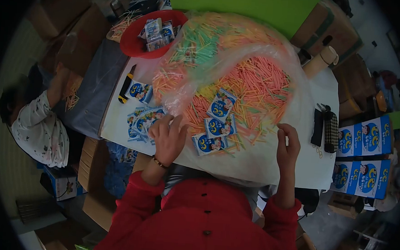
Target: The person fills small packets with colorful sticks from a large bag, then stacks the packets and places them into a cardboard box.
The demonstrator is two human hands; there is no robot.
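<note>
My left hand (167,139) is over the packets (145,121) at the left of the white table, fingers bent and spread a little. On the right, my right hand (288,144) is raised beside the plastic sheet with its fingers curled; whether it holds anything small is too dim to tell. Between the hands, blue-and-white packets (219,126) lie in a loose column at the front edge of a heap of pink, yellow and green sticks (257,82) on clear plastic. Another packet (139,92) lies by a yellow-black cutter (127,85).
A red bowl (131,40) of packets stands at the back left. Along the right are a beige bottle (320,61) and a checkered case (331,132), with printed boxes (363,155) beyond. Another person (42,124) sits at the left with sticks in hand.
</note>
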